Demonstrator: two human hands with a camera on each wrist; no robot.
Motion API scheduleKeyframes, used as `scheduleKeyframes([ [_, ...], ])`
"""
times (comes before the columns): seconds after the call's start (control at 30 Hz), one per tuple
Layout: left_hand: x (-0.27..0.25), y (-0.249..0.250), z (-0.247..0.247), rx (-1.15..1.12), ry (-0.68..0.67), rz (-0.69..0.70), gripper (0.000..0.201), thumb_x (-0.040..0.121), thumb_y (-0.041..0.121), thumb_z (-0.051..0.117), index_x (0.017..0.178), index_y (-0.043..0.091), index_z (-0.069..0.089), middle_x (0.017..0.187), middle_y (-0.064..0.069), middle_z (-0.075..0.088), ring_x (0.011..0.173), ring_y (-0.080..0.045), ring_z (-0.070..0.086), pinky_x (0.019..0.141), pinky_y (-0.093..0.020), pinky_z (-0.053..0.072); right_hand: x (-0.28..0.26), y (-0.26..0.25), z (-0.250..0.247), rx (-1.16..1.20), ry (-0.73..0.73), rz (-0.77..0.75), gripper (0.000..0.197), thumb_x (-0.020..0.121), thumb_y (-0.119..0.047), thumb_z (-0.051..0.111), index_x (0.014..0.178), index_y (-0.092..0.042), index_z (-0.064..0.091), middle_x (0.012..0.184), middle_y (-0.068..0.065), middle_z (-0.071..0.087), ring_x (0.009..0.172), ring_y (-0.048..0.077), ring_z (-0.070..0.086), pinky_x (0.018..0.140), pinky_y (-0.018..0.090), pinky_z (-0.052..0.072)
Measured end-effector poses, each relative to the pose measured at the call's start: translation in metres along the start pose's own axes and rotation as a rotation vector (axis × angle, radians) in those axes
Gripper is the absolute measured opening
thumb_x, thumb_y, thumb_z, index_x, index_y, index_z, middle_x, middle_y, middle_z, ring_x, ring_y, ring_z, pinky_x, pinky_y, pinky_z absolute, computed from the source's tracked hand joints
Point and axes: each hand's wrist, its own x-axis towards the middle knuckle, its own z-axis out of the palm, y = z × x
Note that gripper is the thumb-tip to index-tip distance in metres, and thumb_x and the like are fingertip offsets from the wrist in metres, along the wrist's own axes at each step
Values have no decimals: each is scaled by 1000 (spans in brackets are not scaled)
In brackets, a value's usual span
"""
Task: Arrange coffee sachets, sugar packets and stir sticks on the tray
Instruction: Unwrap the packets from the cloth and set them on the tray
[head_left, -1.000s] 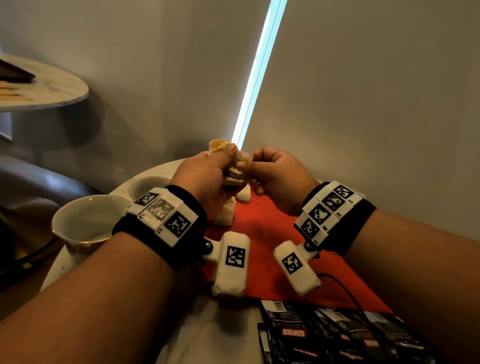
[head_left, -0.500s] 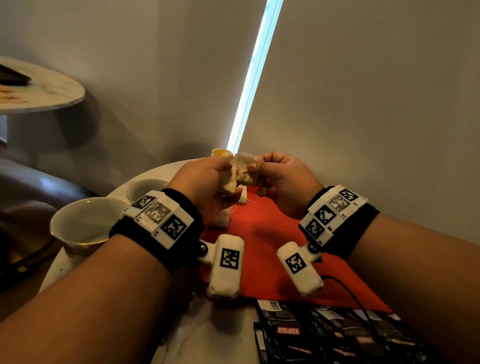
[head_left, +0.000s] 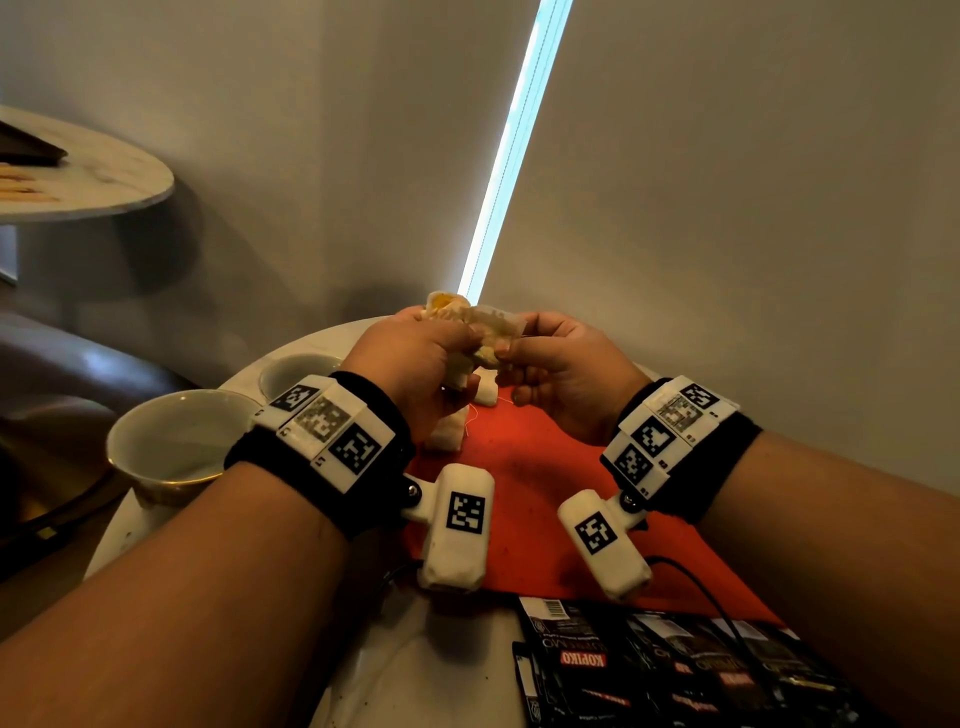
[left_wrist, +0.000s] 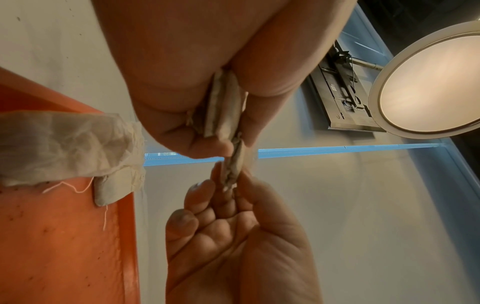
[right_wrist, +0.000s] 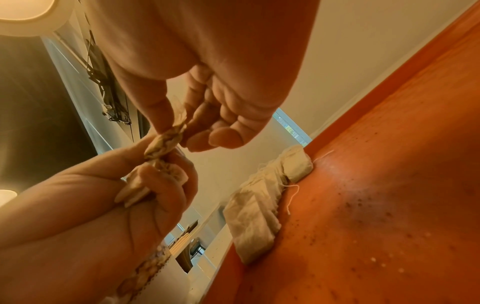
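1. Left hand (head_left: 415, 358): raised above the red tray (head_left: 545, 467), our grip closed round a bunch of pale paper packets (head_left: 467, 332).
2. Right hand (head_left: 566, 374): level with it, thumb and fingers pinching one packet's end.
3. Two packets (right_wrist: 262, 197) lie at the tray's far edge.
4. Black Kopiko sachets (head_left: 649, 670) on the tabletop (head_left: 415, 675), cut off below.
5. Packet print unreadable.

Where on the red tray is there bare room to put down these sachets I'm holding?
The tray's middle is bare, between the pale sachets at its far left corner and the black Kopiko packets past its near edge. That corner is crowded. Both hands hold the sachet bundle above the far edge.
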Motion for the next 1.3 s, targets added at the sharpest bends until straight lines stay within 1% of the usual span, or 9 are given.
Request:
scheduleKeyframes([
  [0.1, 5, 0, 0, -51, 5, -13, 29, 95, 17, 66, 123, 12, 61, 113, -17, 65, 88, -24, 59, 53, -27, 54, 3, 5, -4, -29, 30, -4, 16, 89, 5, 63, 95, -10, 61, 77, 8, 69, 60, 17, 60, 50, 25, 47],
  [0.17, 9, 0, -1, -98, 42, -14, 30, 96, 16, 66, 124, 13, 59, 109, -16, 63, 85, -23, 60, 54, -28, 54, 6, 8, -7, -39, 56, 6, 17, 88, 5, 64, 96, -10, 61, 78, 8, 69, 58, 16, 60, 52, 27, 44],
  [0.3, 14, 1, -3, -151, 94, -9, 9, 96, 13, 59, 105, 14, 58, 99, -13, 60, 77, -20, 61, 64, -34, 54, 17, 16, -19, -59, 155, 52, 19, 89, 6, 65, 97, -11, 61, 84, 10, 72, 58, 15, 62, 52, 28, 42],
  [0.47, 17, 4, -2, -289, 151, 90, 11, 89, 5, 49, 95, 12, 54, 97, -11, 55, 76, -20, 59, 57, -29, 52, 38, 28, -36, -190, 313, 164, 22, 91, 10, 59, 95, -12, 58, 89, 13, 70, 64, 19, 66, 52, 30, 48],
  [0.57, 19, 6, -1, -325, 146, 122, 16, 91, -1, 45, 93, 13, 53, 109, -15, 55, 87, -24, 59, 67, -31, 55, 48, 33, -37, -241, 289, 265, 26, 91, 15, 54, 91, -11, 53, 79, 12, 64, 61, 22, 64, 52, 32, 48],
  [0.87, 16, 7, 0, -425, 96, 106, 20, 93, -1, 43, 107, 10, 52, 98, -16, 57, 84, -24, 62, 59, -31, 57, 67, 47, -21, -338, 208, 455, 23, 94, 16, 47, 89, -6, 52, 77, 15, 60, 62, 23, 64, 43, 27, 51],
  [1.0, 15, 8, 1, -411, 98, 103, 17, 94, 0, 43, 104, 9, 52, 96, -16, 57, 83, -24, 62, 61, -31, 58, 68, 47, -19, -326, 182, 486, 19, 96, 12, 51, 87, -4, 52, 78, 15, 61, 67, 22, 63, 53, 26, 51],
  [1.17, 16, 6, 2, -414, 94, 94, 17, 93, -1, 44, 103, 11, 52, 101, -16, 58, 86, -24, 63, 59, -30, 57, 66, 50, -23, -301, 202, 509, 18, 94, 10, 57, 89, -6, 53, 77, 12, 62, 66, 20, 63, 50, 24, 53],
  [1.3, 16, 6, 2, -415, 86, 81, 15, 94, -1, 44, 101, 10, 52, 99, -16, 59, 86, -24, 64, 58, -30, 57, 68, 49, -21, -398, 172, 531, 14, 93, 4, 64, 86, -6, 56, 74, 11, 62, 64, 17, 60, 55, 23, 52],
])
